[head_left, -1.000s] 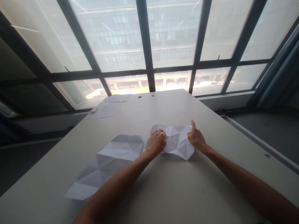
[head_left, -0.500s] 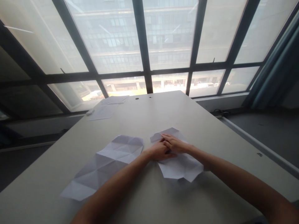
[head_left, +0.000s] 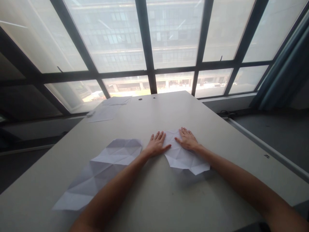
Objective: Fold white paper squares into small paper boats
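Note:
A creased sheet of white paper lies on the table, its near edge jagged and slightly raised. My left hand rests flat at the sheet's left edge, fingers apart and the thumb pointing toward the middle. On the upper right of the same sheet my right hand is spread flat, palm down, covering part of it. Neither hand grasps anything. A second sheet of creased paper, larger in view and marked with folds, lies to the left, partly behind my left forearm.
The white table stretches toward tall windows. Flat paper sheets lie at its far left, beside a small white object. A blue curtain hangs at the right.
My hands, overlapped on the paper half a second ago, have moved apart to its two sides. The far part of the sheet now lies flatter. The view has shifted slightly.

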### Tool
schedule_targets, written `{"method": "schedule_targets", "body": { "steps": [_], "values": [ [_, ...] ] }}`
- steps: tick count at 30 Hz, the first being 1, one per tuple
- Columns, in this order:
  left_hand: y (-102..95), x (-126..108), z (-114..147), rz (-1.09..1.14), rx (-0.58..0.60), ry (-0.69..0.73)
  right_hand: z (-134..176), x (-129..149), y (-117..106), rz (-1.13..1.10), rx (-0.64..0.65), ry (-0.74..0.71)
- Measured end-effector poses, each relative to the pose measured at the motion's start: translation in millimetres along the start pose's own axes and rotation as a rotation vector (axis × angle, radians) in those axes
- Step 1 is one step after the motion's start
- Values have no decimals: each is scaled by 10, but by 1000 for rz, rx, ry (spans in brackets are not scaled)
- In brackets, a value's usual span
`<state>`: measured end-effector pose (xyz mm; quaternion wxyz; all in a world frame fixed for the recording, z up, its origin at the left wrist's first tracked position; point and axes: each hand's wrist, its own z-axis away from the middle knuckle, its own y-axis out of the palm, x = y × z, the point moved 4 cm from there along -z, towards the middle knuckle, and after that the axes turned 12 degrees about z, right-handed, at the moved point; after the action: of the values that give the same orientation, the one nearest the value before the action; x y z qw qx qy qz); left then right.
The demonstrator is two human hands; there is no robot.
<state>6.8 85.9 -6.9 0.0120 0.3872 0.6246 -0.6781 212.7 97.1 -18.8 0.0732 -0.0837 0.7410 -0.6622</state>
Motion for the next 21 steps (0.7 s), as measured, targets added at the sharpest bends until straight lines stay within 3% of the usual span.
{"method": "schedule_targets", "body": {
  "steps": [4, 10, 12, 17, 19, 21],
  "values": [
    [-87, 8, -53, 27, -33, -28, -123, -126, 36, 25, 8, 66],
    [-163, -343, -64, 41, -134, 112, -185, 8, 22, 26, -12, 143],
    [-109, -411, -43, 82, -56, 106, -196, 95, -12, 22, -7, 145],
    [18, -341, 72, 100, 337, 68, -240, 300, -123, 41, -25, 83],
    [18, -291, 106, 89, 370, 82, -229, 376, -131, 34, -35, 75],
    [27, -256, 112, 59, 325, 84, -188, 456, -105, 3, -42, 64]
  ]
}}
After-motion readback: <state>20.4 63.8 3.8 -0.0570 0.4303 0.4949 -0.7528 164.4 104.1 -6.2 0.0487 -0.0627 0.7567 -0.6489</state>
